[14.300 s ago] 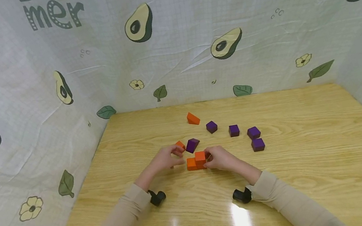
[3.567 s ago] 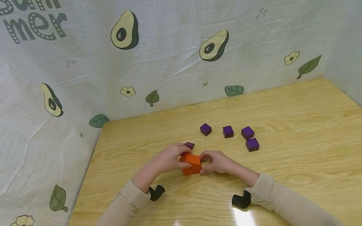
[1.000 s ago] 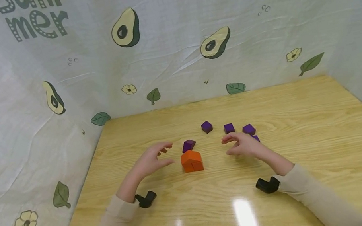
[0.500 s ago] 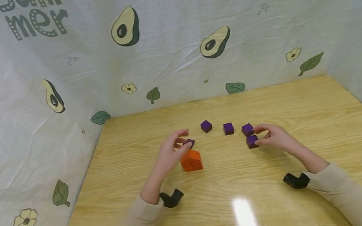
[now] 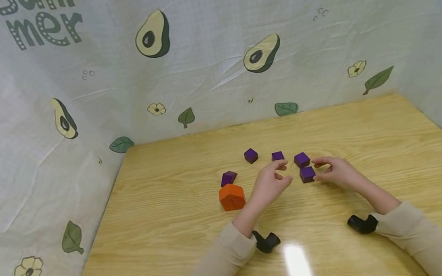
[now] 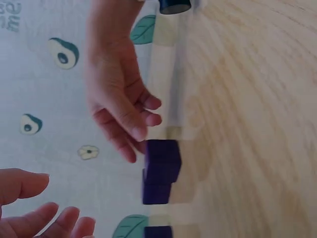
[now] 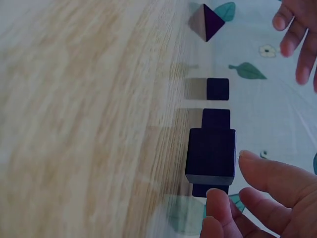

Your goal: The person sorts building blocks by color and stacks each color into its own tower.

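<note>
My left hand [image 5: 271, 182] reaches across the middle of the table with thumb and fingers apart and nothing between them. Just right of it, a near purple cube [image 5: 307, 174] sits in front of another purple cube [image 5: 302, 159]. At their right side is my right hand [image 5: 338, 170], fingers loosely bent. In the right wrist view its thumb [image 7: 267, 171] and fingers are spread beside the near cube, not closed on it. An orange block house [image 5: 232, 197] with a peaked top stands left of my left hand.
Behind the orange house lies a purple triangular block [image 5: 228, 178]. Farther back are a purple cube [image 5: 250, 155] and one more purple cube [image 5: 277, 156], partly covered by left fingertips. A printed cloth [image 5: 207, 61] walls off the wooden table's [image 5: 156, 248] back and sides.
The orange pieces have been stacked into a peaked house and let go. My right hand has moved right to the purple cubes; my left hand has swung right, past the purple triangular block.
</note>
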A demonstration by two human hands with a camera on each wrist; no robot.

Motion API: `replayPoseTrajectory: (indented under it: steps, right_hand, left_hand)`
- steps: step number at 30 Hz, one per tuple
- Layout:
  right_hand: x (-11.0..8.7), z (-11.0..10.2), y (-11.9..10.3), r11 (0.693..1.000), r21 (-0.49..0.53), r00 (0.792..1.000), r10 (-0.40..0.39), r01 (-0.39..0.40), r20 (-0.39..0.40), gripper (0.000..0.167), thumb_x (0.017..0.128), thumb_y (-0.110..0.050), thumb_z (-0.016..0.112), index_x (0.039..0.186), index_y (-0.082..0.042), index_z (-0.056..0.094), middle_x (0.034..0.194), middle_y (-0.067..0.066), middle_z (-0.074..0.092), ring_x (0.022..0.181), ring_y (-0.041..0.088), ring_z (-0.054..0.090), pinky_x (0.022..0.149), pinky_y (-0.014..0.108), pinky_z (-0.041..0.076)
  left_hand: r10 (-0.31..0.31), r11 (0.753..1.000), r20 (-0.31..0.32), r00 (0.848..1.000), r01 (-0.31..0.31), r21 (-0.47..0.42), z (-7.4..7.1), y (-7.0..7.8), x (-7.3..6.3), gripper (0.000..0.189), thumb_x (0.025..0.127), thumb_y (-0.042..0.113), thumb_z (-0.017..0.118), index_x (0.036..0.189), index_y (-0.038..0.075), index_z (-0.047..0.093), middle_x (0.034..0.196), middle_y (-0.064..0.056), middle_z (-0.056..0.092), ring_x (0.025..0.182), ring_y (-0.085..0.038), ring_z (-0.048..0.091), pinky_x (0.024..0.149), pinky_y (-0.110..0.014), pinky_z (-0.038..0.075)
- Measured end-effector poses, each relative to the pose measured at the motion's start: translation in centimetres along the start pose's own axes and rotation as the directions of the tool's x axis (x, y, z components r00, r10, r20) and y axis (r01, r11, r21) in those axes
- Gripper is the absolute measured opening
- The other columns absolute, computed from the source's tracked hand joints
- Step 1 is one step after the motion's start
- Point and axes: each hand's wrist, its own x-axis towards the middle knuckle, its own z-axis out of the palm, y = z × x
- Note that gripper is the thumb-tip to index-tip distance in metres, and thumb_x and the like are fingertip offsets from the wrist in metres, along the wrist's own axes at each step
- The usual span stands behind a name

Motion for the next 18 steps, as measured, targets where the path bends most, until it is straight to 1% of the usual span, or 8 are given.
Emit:
replayPoseTrajectory:
  steps: [4,7,10,13,14,18]
  right_hand:
    - [0.2,0.1,0.3,1.000,0.008,1.000,0.005,-0.005,0.008,0.056,0.085,-0.020,0.065,0.128,0.009,0.044,0.119,0.031,0.052,0.083,0.025,0.060,0.069,0.031,0.049]
    - [0.3,0.2,0.4,1.000,0.000,1.000,0.000,0.000,0.012,0.056,0.085,-0.019,0.065,0.129,0.010,0.044,0.117,0.031,0.053,0.082,0.025,0.060,0.069,0.032,0.049]
    - [0.5,0.4,0.6,1.000,-0.013,1.000,-0.018,0.018,0.013,0.056,0.085,-0.018,0.066,0.128,0.012,0.044,0.113,0.030,0.056,0.085,0.029,0.060,0.072,0.036,0.049]
    - [0.6,0.6,0.7,0.999,-0.017,0.999,-0.030,0.030,0.013,0.056,0.085,-0.018,0.066,0.126,0.012,0.045,0.109,0.029,0.057,0.088,0.033,0.060,0.074,0.040,0.049]
    - [0.6,0.7,0.7,0.999,-0.016,0.999,-0.032,0.032,0.013,0.056,0.085,-0.019,0.066,0.126,0.012,0.045,0.109,0.029,0.058,0.089,0.033,0.060,0.074,0.040,0.050]
    - [0.8,0.7,0.8,0.999,0.006,0.999,-0.033,0.033,0.010,0.051,0.085,-0.019,0.066,0.124,0.010,0.048,0.107,0.029,0.059,0.086,0.031,0.062,0.070,0.033,0.050]
  left_hand:
    - [-0.052,0.999,-0.004,0.999,0.052,0.006,2.3,-0.7,1.6,0.045,0.084,0.012,0.064,0.128,0.007,0.052,0.116,-0.007,0.059,0.085,-0.014,0.059,0.066,-0.019,0.047]
    - [-0.090,0.995,-0.021,0.996,0.091,0.030,3.7,-1.2,2.7,0.045,0.083,0.012,0.066,0.126,0.007,0.054,0.115,-0.006,0.060,0.094,-0.017,0.059,0.073,-0.021,0.047]
    - [-0.127,0.988,-0.044,0.991,0.130,0.081,5.0,-1.5,3.7,0.045,0.082,0.014,0.068,0.124,0.007,0.055,0.113,-0.006,0.060,0.103,-0.017,0.057,0.082,-0.023,0.046]
    - [-0.165,0.980,-0.055,0.985,0.170,0.101,5.9,-1.8,4.5,0.044,0.082,0.016,0.069,0.123,0.008,0.056,0.113,-0.005,0.061,0.106,-0.016,0.056,0.086,-0.023,0.045]
    - [-0.169,0.979,-0.054,0.984,0.174,0.102,6.2,-1.9,4.7,0.044,0.082,0.016,0.069,0.123,0.008,0.056,0.113,-0.005,0.062,0.107,-0.016,0.056,0.087,-0.023,0.044]
    - [-0.195,0.977,-0.046,0.980,0.198,0.076,6.6,-2.0,5.4,0.038,0.082,0.018,0.070,0.118,0.009,0.061,0.112,-0.003,0.063,0.103,-0.013,0.058,0.084,-0.021,0.045]
